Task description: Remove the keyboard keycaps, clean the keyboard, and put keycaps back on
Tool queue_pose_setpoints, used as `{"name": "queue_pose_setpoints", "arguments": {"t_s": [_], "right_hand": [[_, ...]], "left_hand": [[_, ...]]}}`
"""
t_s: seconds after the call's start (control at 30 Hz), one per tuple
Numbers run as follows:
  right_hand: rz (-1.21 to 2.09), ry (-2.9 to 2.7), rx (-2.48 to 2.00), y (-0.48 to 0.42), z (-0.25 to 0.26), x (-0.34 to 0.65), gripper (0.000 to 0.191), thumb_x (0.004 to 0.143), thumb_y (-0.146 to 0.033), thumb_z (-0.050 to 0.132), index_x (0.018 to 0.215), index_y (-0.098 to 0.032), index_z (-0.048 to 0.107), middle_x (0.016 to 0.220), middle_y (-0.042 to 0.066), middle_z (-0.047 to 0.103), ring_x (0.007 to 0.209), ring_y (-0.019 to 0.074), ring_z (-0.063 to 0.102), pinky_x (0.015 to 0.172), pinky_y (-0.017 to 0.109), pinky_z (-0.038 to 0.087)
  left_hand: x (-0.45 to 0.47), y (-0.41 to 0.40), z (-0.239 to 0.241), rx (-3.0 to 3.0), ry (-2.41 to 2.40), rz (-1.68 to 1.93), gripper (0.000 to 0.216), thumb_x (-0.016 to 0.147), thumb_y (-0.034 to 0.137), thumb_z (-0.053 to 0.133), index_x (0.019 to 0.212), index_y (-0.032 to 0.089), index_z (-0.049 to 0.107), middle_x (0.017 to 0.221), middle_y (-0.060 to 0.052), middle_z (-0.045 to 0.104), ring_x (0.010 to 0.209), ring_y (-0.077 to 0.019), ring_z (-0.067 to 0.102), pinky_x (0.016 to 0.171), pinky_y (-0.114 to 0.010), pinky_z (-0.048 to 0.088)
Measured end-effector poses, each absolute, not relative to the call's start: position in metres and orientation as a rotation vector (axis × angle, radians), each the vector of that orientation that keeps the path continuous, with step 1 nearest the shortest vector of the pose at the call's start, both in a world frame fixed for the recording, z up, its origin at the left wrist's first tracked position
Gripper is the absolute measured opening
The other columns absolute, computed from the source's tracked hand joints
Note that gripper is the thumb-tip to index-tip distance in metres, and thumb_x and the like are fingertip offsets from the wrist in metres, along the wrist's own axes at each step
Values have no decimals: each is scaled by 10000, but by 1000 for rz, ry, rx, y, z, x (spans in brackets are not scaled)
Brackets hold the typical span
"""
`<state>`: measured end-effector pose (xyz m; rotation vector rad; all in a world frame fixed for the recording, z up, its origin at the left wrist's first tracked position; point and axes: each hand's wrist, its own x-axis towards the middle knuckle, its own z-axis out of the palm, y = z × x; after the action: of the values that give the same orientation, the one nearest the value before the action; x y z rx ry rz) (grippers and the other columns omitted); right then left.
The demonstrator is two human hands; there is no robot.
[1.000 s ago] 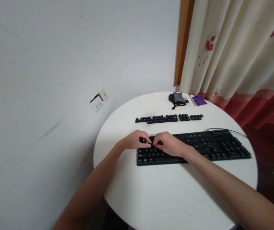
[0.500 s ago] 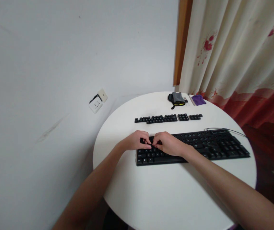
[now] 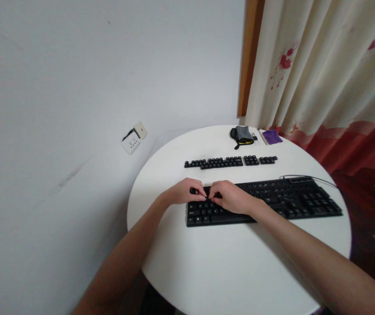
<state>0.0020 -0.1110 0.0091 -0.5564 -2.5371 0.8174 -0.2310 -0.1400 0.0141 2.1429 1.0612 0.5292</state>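
Observation:
A black keyboard (image 3: 233, 218) lies on the round white table, with many of its upper keys bare of caps. Over its left part my left hand (image 3: 189, 191) is closed, thumb and fingertips pinched together at a dark keycap (image 3: 207, 198). From the other side my right hand (image 3: 228, 195) is closed in a pinch at the same spot, its fingertips almost meeting those of the left. The keycap is small and mostly hidden by the fingers. Beyond the keyboard, loose black keycaps (image 3: 222, 162) stand in rows, split into several groups.
At the table's far side lie a grey and black pouch (image 3: 243, 134) and a purple cloth (image 3: 272, 136). A cable (image 3: 321, 178) runs off the keyboard's back right. A wall with a socket (image 3: 131, 143) borders the left; a curtain (image 3: 305, 87) hangs at the right.
My left hand has shifted up very slightly at the keyboard. My right hand stays nearly in place, and both remain pinched.

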Motion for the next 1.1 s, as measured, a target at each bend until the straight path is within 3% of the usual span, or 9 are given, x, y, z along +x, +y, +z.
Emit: {"name": "queue_pose_setpoints", "arguments": {"t_s": [0.37,0.73,0.93,1.1], "right_hand": [[837,-2538,-560,-111,9,2,190,797,-38,623,815,-191,733,843,37,717,772,161,639,732,254,437],[844,-2528,-547,-111,10,2,210,780,-19,605,819,-182,731,830,35,708,749,153,630,713,248,443],[837,-2532,-548,-111,9,1,202,789,-28,602,815,-177,735,822,36,711,747,152,629,705,245,437],[833,-2538,-561,-109,5,1,174,792,-44,617,820,-170,734,833,39,715,746,149,625,703,241,435]], "left_hand": [[-230,-142,21,2194,951,529,161,849,299,710,963,208,777,974,-78,743,917,-177,659,881,-301,490],[-229,-144,23,2348,1012,560,122,800,294,753,887,209,760,909,-52,749,875,-178,647,854,-303,486],[-230,-142,21,2312,1069,562,154,833,294,724,948,205,775,847,-53,732,780,-153,635,753,-264,488],[-229,-141,19,2274,1007,632,117,816,308,753,846,200,787,819,-58,757,797,-162,660,788,-277,496]]}}
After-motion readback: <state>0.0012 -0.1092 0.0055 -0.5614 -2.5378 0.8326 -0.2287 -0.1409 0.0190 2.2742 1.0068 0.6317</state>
